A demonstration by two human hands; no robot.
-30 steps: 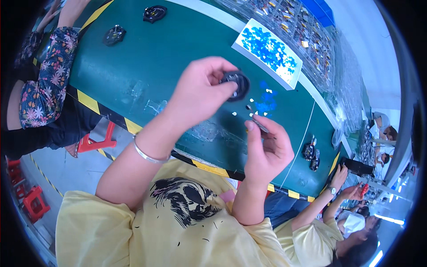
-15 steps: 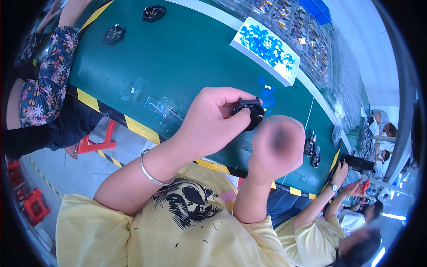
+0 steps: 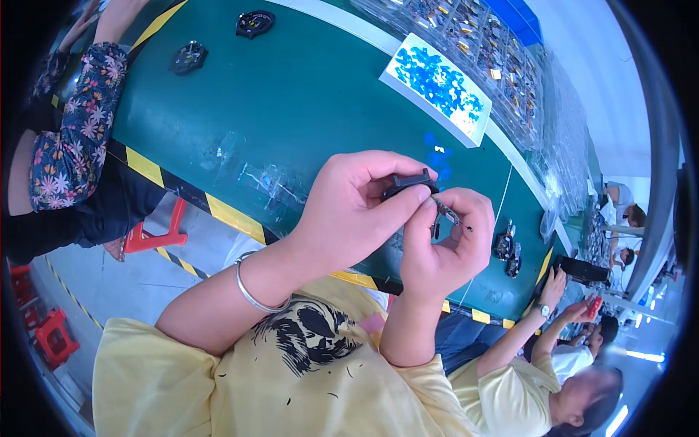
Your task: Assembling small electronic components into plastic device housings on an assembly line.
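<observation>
My left hand [image 3: 353, 207] grips a black watch-like housing [image 3: 409, 183], its thumb laid along the near side and its fingers behind. The housing is tilted, so its inner side barely shows. Close against its right edge, my right hand [image 3: 453, 251] has its thumb and fingertips pinched together. A small dark and silvery piece [image 3: 447, 213] sticks out between those fingers; its exact kind is not clear. The thumbs of both hands nearly meet at the housing.
Beyond my hands, a white tray [image 3: 387, 73] holds many small blue pieces. A compartmented clear tray [image 3: 502, 62] of parts lies behind it. Similar black housings rest far left [image 3: 255, 24], [image 3: 188, 57] and at right [image 3: 504, 246]. Co-workers sit on both sides, one in a floral sleeve [image 3: 91, 109].
My right hand has turned, so its pinching fingers and the silvery piece now show. The housing has tilted in my left hand, and its face is less visible.
</observation>
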